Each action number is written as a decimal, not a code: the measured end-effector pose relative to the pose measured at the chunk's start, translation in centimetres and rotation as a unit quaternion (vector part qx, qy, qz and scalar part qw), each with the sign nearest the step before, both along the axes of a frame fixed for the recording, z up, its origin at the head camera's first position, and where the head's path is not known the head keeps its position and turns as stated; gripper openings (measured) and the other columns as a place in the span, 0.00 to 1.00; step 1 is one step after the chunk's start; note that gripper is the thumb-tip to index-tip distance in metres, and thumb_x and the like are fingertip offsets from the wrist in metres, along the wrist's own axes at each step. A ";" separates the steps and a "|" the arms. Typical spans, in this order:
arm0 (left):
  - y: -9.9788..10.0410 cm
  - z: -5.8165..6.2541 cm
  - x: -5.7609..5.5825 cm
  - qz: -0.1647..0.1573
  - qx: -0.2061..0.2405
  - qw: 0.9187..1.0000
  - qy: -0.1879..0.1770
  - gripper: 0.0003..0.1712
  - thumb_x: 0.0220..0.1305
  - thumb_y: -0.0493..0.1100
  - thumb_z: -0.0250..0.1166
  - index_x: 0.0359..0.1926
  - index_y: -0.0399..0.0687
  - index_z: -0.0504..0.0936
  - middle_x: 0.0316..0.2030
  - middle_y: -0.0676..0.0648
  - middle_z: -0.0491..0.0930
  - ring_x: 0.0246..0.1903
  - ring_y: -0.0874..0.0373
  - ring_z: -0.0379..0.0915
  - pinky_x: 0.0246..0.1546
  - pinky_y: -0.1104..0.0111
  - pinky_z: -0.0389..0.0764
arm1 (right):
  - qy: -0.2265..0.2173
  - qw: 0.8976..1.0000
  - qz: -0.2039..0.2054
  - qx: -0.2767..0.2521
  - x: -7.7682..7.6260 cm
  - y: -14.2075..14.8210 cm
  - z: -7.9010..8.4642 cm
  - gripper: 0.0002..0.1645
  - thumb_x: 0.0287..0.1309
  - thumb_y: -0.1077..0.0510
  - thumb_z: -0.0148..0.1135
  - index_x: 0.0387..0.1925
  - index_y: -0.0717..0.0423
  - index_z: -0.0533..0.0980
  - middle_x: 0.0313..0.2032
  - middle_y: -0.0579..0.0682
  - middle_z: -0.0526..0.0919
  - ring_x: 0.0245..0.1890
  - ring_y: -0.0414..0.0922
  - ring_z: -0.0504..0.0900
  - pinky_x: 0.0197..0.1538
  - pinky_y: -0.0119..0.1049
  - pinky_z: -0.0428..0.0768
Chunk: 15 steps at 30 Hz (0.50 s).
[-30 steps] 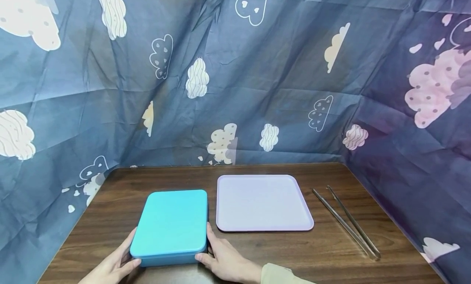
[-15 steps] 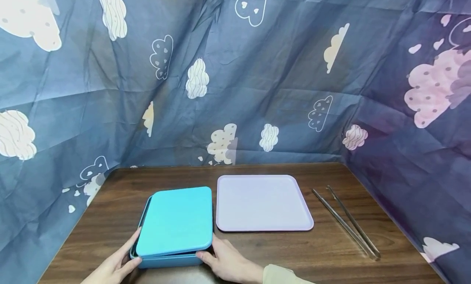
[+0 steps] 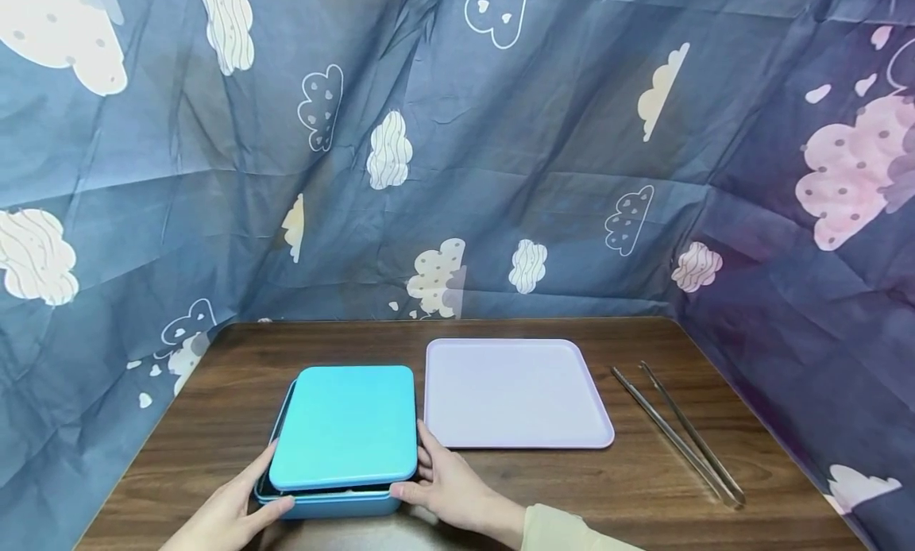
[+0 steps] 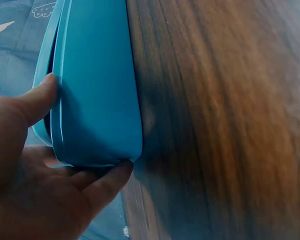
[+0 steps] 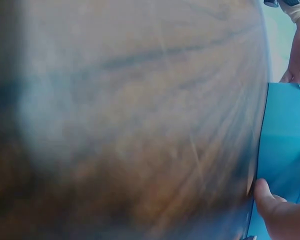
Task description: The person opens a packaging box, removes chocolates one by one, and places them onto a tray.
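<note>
A square turquoise box (image 3: 336, 506) rests on the table at front left. Its bright lid (image 3: 345, 425) lies askew on top, shifted right, with a dark gap along the left and front rims. My left hand (image 3: 229, 502) grips the front left corner, thumb on the front rim and fingers round the side; the left wrist view shows the box wall (image 4: 97, 75) between them. At the front right corner my right hand (image 3: 452, 487) holds the box, thumb on the front wall and fingers along the right side. The box's inside is hidden.
A pale lilac tray (image 3: 518, 396) lies just right of the box. Farther right are long metal tongs (image 3: 682, 440), spread at the tips. The brown wooden table (image 3: 543, 487) is bounded at the back and sides by a blue cloud-print cloth (image 3: 472, 186).
The lid, seated flush on the box a second ago, has come up and slid right, opening a gap at the left and front. Both hands stay at the front corners.
</note>
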<state>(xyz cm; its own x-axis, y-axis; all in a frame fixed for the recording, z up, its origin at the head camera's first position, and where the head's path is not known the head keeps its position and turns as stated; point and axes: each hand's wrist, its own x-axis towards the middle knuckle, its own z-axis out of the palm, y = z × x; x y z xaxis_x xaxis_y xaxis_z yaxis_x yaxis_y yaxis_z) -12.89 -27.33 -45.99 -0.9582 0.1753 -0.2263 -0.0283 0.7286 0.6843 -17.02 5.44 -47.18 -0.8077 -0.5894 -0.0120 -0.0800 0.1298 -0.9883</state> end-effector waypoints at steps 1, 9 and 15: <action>0.1 0.0 -0.1 0.007 0.001 1.000 -0.004 0.56 0.65 0.61 0.62 0.74 0.29 0.45 0.70 0.25 0.47 0.66 0.28 0.51 0.57 0.40 0.64 | -0.003 1.000 0.000 -0.003 -0.1 0.0 0.1 0.57 0.60 0.57 0.68 0.75 0.64 0.40 0.70 0.62 0.60 0.65 0.49 0.68 0.57 0.35 0.73; 0.7 0.5 -0.1 0.012 0.018 1.000 -0.006 0.54 0.68 0.63 0.57 0.74 0.31 0.42 0.72 0.27 0.42 0.68 0.29 0.43 0.59 0.38 0.59 | 0.040 0.997 -0.016 0.061 -0.6 -0.2 0.9 0.56 0.60 0.50 0.68 0.76 0.61 0.44 0.73 0.59 0.54 0.67 0.49 0.64 0.55 0.33 0.74; 0.8 1.3 -0.3 0.021 0.000 1.000 -0.007 0.55 0.67 0.66 0.55 0.74 0.29 0.43 0.71 0.25 0.42 0.68 0.29 0.43 0.59 0.38 0.60 | 0.060 0.994 -0.027 0.082 -1.1 -0.2 1.7 0.56 0.59 0.48 0.68 0.76 0.56 0.44 0.73 0.55 0.55 0.65 0.45 0.67 0.56 0.33 0.73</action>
<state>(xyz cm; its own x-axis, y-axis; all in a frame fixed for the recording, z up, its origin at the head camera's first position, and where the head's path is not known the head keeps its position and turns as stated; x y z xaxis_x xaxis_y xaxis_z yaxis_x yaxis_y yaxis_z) -13.18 -26.53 -44.72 -0.9613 0.1343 -0.2405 -0.0697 0.7262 0.6840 -18.07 5.19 -45.44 -0.8397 -0.5431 -0.0067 -0.1843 0.2966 -0.9371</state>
